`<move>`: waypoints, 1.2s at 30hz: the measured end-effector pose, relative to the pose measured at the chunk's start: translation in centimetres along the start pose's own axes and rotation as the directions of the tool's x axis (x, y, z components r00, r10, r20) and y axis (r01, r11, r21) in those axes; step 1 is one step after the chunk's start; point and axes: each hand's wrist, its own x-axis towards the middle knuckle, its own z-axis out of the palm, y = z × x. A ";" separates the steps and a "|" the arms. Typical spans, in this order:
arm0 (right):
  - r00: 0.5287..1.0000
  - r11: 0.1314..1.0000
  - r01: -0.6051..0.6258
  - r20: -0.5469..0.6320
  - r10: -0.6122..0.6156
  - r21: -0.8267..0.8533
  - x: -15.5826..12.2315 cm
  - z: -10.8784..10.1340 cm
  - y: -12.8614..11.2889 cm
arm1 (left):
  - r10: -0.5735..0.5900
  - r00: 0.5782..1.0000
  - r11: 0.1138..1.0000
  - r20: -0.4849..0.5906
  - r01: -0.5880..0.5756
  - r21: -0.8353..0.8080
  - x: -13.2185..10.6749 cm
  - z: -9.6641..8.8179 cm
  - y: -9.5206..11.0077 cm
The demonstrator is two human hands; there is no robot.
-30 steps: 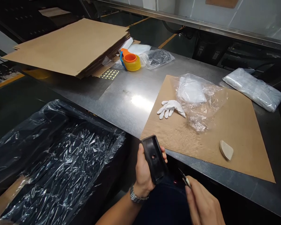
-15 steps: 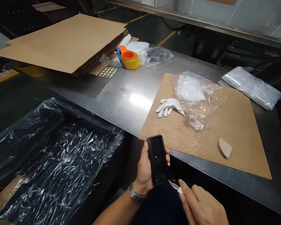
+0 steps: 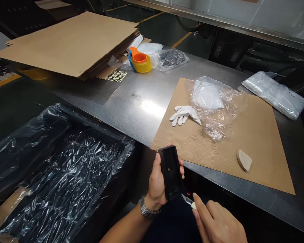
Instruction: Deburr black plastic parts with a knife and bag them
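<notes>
A black rectangular tray-like part (image 3: pixel 170 173), hollow with a small hole in its floor, is gripped in my left hand (image 3: pixel 157 184), thumb on one long side and fingers round the other. My right hand (image 3: pixel 216 219) is closed on a small knife (image 3: pixel 188 200) with a pale handle. Its blade tip lies at the lower right corner of the black part; whether it touches is hard to see. Beyond my hands, a white glove (image 3: pixel 184 115) and a beige block with a rounded edge (image 3: pixel 244 160) lie on a cardboard sheet (image 3: pixel 263 141).
A clear plastic bag (image 3: pixel 225 98) lies by the glove. Stacked cardboard (image 3: pixel 73 44), a tape dispenser (image 3: pixel 141 61) and a sticker sheet (image 3: pixel 116 76) occupy the metal table's (image 3: pixel 131 101) far left. A wrapped bundle (image 3: pixel 276 92) rests far right. A plastic-lined box (image 3: pixel 66 175) stands left.
The knife blade has shifted very slightly left and up against the black part's lower corner. The view has moved a little; both hands keep their grips.
</notes>
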 end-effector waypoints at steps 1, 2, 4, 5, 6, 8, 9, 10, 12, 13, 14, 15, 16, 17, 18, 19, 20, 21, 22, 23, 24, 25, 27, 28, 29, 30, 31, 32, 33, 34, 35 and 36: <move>1.000 1.000 0.006 -0.001 -0.006 -0.006 0.0 0.0 0.0 | 0.006 1.000 1.000 -0.002 -0.006 0.004 0.0 0.0 0.0; 1.000 1.000 0.010 -0.002 -0.010 -0.012 0.0 0.0 0.0 | 0.013 1.000 1.000 -0.004 -0.013 0.008 -0.1 0.0 0.0; 1.000 1.000 0.016 -0.007 -0.016 -0.025 0.1 0.0 0.0 | 0.021 1.000 1.000 -0.007 -0.021 0.016 -0.2 0.0 -0.1; 1.000 0.999 0.018 -0.009 -0.018 -0.032 0.1 0.0 0.0 | 0.026 1.000 0.999 -0.007 -0.025 0.020 -0.3 -0.1 -0.1; 1.000 0.999 0.018 -0.010 -0.019 -0.039 0.1 0.0 0.0 | 0.030 1.000 0.999 -0.006 -0.030 0.025 -0.3 -0.1 -0.1; 1.000 0.999 0.015 -0.009 -0.015 -0.051 0.1 -0.1 0.0 | 0.037 0.999 0.999 -0.004 -0.037 0.030 -0.4 -0.1 -0.1; 1.000 0.998 0.012 -0.011 -0.013 -0.055 0.2 -0.1 -0.1 | 0.040 0.999 0.999 -0.004 -0.040 0.033 -0.4 -0.1 -0.1; 1.000 0.998 0.010 -0.014 -0.011 -0.056 0.2 -0.1 -0.1 | 0.043 0.999 0.998 -0.005 -0.043 0.035 -0.4 -0.1 -0.1; 1.000 0.998 0.012 -0.019 -0.013 -0.058 0.2 -0.1 -0.1 | 0.048 0.999 0.998 -0.007 -0.048 0.041 -0.4 0.0 0.0; 1.000 0.998 0.012 -0.020 -0.013 -0.061 0.2 0.0 -0.1 | 0.050 0.999 0.998 -0.008 -0.050 0.043 -0.4 0.1 0.0; 1.000 0.998 0.014 -0.020 -0.016 -0.065 0.2 0.0 -0.1 | 0.050 0.999 0.998 -0.011 -0.049 0.046 -0.4 0.1 0.0; 1.000 0.997 0.017 -0.021 -0.019 -0.072 0.1 0.0 0.0 | 0.050 0.999 0.998 -0.015 -0.049 0.047 -0.4 0.2 0.0; 0.999 0.996 0.021 -0.026 -0.024 -0.081 0.1 0.1 0.0 | 0.050 0.999 0.998 -0.017 -0.050 0.048 -0.3 0.2 0.0; 0.999 0.996 0.026 -0.032 -0.028 -0.090 0.0 0.1 0.0 | 0.052 0.998 0.997 -0.019 -0.051 0.052 -0.3 0.2 0.0; 0.999 0.995 0.031 -0.038 -0.035 -0.096 0.0 0.2 0.0 | 0.056 0.998 0.997 -0.020 -0.055 0.055 -0.3 0.2 -0.1; 0.998 0.994 0.034 -0.044 -0.039 -0.101 0.0 0.2 0.1 | 0.060 0.998 0.997 -0.021 -0.058 0.058 -0.3 0.1 -0.1; 0.998 0.994 0.035 -0.046 -0.040 -0.106 -0.1 0.2 0.1 | 0.062 0.998 0.996 -0.020 -0.061 0.061 -0.3 0.1 -0.1; 0.998 0.993 0.032 -0.045 -0.038 -0.110 -0.1 0.3 0.1 | 0.062 0.998 0.996 -0.019 -0.061 0.065 -0.3 0.1 -0.1; 0.998 0.993 0.033 -0.044 -0.038 -0.113 -0.1 0.3 0.1 | 0.063 0.998 0.996 -0.020 -0.061 0.069 -0.3 0.1 -0.2; 0.998 0.993 0.036 -0.045 -0.042 -0.116 0.0 0.3 0.2 | 0.063 0.998 0.995 -0.022 -0.061 0.076 -0.4 0.1 -0.2; 0.998 0.992 0.041 -0.045 -0.047 -0.120 0.0 0.4 0.2 | 0.064 0.998 0.995 -0.026 -0.061 0.084 -0.4 0.1 -0.2; 0.998 0.991 0.046 -0.039 -0.051 -0.123 0.1 0.4 0.2 | 0.063 0.997 0.994 -0.033 -0.060 0.094 -0.4 0.1 -0.1; 0.998 0.992 0.053 -0.026 -0.056 -0.119 0.2 0.3 0.2 | 0.050 0.998 0.993 -0.049 -0.044 0.112 -0.3 0.1 -0.1; 0.998 0.993 0.054 -0.020 -0.056 -0.103 0.2 0.2 0.3 | 0.035 0.998 0.993 -0.057 -0.028 0.118 -0.2 0.1 0.0; 0.999 0.996 0.051 -0.013 -0.052 -0.079 0.3 0.1 0.3 | 0.019 0.998 0.993 -0.064 -0.011 0.122 -0.2 0.1 0.1; 0.999 0.998 0.044 -0.013 -0.045 -0.048 0.2 0.0 0.4 | 0.006 0.998 0.992 -0.067 0.002 0.125 -0.1 0.1 0.1; 0.999 0.999 0.038 -0.016 -0.038 -0.014 0.2 -0.1 0.5 | -0.005 0.998 0.992 -0.070 0.014 0.128 0.0 0.0 0.2; 0.999 0.999 0.030 -0.019 -0.029 0.017 0.2 -0.1 0.5 | -0.012 0.997 0.991 -0.073 0.021 0.134 0.0 0.0 0.2; 1.000 0.999 0.022 -0.019 -0.021 0.041 0.1 -0.2 0.6 | -0.016 0.997 0.990 -0.076 0.026 0.141 0.1 0.0 0.2; 1.000 0.998 0.015 -0.017 -0.014 0.055 0.0 -0.2 0.7 | -0.018 0.997 0.988 -0.079 0.029 0.150 0.1 0.0 0.2; 1.000 0.998 0.008 -0.010 -0.008 0.064 0.0 -0.1 0.8 | -0.018 0.997 0.987 -0.080 0.031 0.159 0.1 0.0 0.2; 1.000 0.998 0.003 0.005 -0.003 0.070 0.0 0.0 0.9 | -0.018 0.997 0.985 -0.080 0.031 0.167 0.1 0.0 0.2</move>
